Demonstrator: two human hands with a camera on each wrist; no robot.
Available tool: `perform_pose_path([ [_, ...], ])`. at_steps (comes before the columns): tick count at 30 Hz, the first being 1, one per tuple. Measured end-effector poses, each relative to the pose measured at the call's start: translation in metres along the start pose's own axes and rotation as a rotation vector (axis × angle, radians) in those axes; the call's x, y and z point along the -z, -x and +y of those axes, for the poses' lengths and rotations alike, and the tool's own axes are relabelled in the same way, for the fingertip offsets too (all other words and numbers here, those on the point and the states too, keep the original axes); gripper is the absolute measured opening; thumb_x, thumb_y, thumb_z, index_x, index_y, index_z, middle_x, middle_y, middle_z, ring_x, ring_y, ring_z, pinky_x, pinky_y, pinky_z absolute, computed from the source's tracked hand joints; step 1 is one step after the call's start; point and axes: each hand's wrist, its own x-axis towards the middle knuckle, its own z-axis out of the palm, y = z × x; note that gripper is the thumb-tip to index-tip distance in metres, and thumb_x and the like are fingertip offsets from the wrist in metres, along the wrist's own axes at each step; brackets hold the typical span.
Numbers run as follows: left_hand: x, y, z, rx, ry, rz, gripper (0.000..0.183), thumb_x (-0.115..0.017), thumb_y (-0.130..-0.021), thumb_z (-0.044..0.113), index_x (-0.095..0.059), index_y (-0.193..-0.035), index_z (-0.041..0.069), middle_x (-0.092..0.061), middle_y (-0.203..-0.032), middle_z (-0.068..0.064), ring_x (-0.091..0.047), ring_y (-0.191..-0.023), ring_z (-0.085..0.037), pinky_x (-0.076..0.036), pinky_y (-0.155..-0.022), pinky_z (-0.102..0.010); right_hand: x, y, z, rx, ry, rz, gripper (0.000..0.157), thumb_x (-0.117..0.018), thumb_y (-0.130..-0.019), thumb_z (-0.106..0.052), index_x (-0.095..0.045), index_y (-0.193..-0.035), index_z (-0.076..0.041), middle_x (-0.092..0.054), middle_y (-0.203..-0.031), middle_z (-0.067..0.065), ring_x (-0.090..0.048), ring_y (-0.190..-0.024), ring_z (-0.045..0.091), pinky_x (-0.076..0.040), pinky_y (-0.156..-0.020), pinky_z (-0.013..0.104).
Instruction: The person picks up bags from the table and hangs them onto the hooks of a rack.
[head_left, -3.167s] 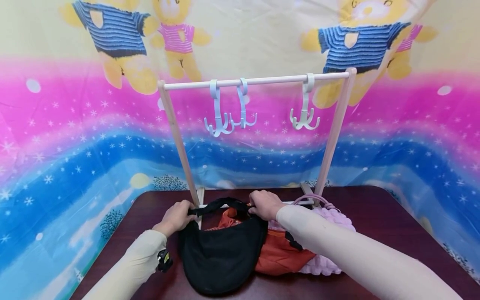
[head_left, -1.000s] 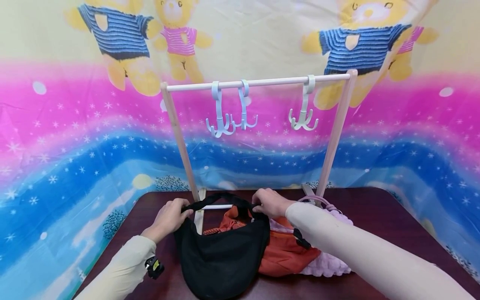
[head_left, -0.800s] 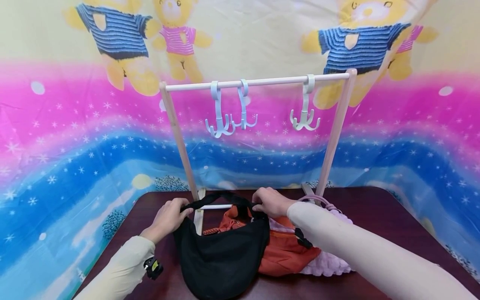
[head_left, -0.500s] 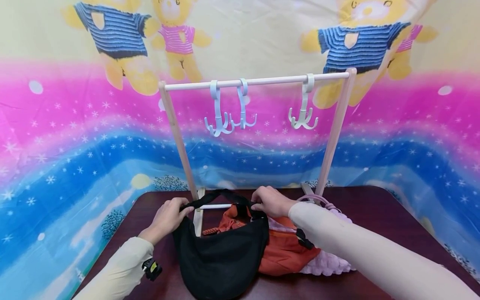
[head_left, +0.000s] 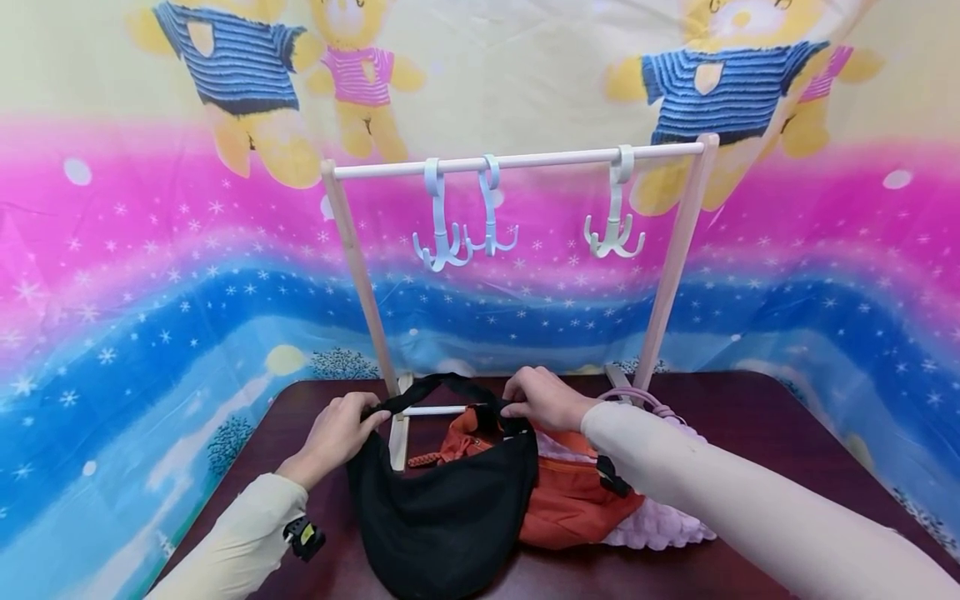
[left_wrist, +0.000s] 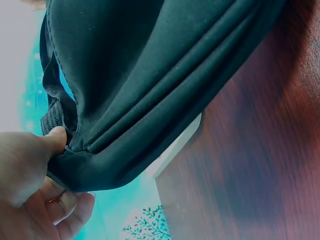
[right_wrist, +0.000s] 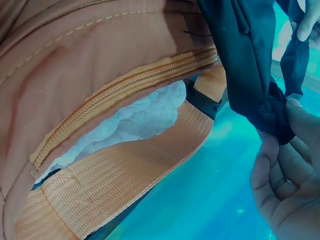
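A black shoulder bag (head_left: 442,517) hangs between my two hands at the front of the table, its strap (head_left: 450,383) arched up behind its opening. My left hand (head_left: 333,437) pinches the bag's left top corner, where strap and body meet; the left wrist view shows the thumb (left_wrist: 57,139) pressed on the cloth. At the opposite corner my right hand (head_left: 543,400) pinches the strap's other end between thumb and fingers. Partly hidden behind the black bag lies an orange-red bag (head_left: 573,508) with a zipper and webbing strap (right_wrist: 125,170).
A lilac puffy bag (head_left: 660,525) lies under the orange-red one. Behind stands a wooden rack (head_left: 678,258) with white-blue hooks (head_left: 441,242), (head_left: 491,225) and a cream hook (head_left: 615,233) on its top bar. A printed cloth surrounds the dark table (head_left: 742,467).
Compared with the earliest frame, the left hand has shifted slightly left and the right hand slightly up. The strap now arches higher, and the bag's opening is spread a little wider.
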Motion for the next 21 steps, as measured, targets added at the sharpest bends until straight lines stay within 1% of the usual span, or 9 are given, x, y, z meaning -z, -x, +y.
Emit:
perform_pose_path([
  [5, 0.0018, 0.0017, 0.0022, 0.002, 0.001, 0.002, 0.013, -0.067, -0.098, 0.021, -0.072, -0.093, 0.010, -0.058, -0.067, -0.002, -0.045, -0.055, -0.015, -0.035, -0.054, -0.030, 0.0010, -0.0002, 0.0001, 0.010, 0.004, 0.008, 0.015, -0.073, -0.093, -0.016, -0.077, -0.105, -0.007, -0.078, -0.097, 0.005, -0.071, -0.084, 0.012, -0.058, -0.081, 0.035],
  [9, 0.0037, 0.0030, 0.0031, 0.003, 0.000, 0.008, 0.013, -0.067, -0.098, 0.021, -0.072, -0.092, 0.011, -0.060, -0.068, -0.002, -0.046, -0.056, -0.015, -0.036, -0.055, -0.030, 0.0020, 0.0013, -0.0010, 0.020, -0.005, 0.008, 0.016, -0.072, -0.094, -0.017, -0.077, -0.106, -0.007, -0.078, -0.099, 0.005, -0.071, -0.087, 0.012, -0.059, -0.082, 0.035],
  [11, 0.0047, 0.0035, 0.0035, 0.005, -0.002, 0.011, 0.013, -0.067, -0.098, 0.022, -0.071, -0.091, 0.012, -0.061, -0.069, -0.001, -0.047, -0.057, -0.014, -0.036, -0.055, -0.030, 0.0021, 0.0018, -0.0013, 0.030, -0.011, 0.004, 0.015, -0.072, -0.094, -0.016, -0.077, -0.105, -0.007, -0.077, -0.098, 0.005, -0.071, -0.086, 0.012, -0.058, -0.080, 0.034],
  [15, 0.0057, 0.0036, 0.0042, 0.011, -0.007, 0.006, 0.015, -0.067, -0.098, 0.022, -0.072, -0.091, 0.010, -0.064, -0.071, 0.001, -0.049, -0.057, -0.013, -0.037, -0.055, -0.030, 0.0013, 0.0019, -0.0025, 0.023, -0.027, 0.001, 0.013, -0.072, -0.094, -0.016, -0.077, -0.104, -0.008, -0.077, -0.096, 0.003, -0.070, -0.083, 0.009, -0.057, -0.078, 0.031],
  [21, 0.0057, 0.0031, 0.0050, 0.002, 0.002, 0.014, 0.014, -0.067, -0.098, 0.021, -0.072, -0.092, 0.010, -0.064, -0.072, 0.000, -0.050, -0.058, -0.013, -0.038, -0.056, -0.030, 0.0016, 0.0024, -0.0034, 0.029, -0.031, 0.007, 0.012, -0.071, -0.095, -0.016, -0.077, -0.103, -0.009, -0.077, -0.094, 0.002, -0.069, -0.080, 0.007, -0.057, -0.075, 0.029],
])
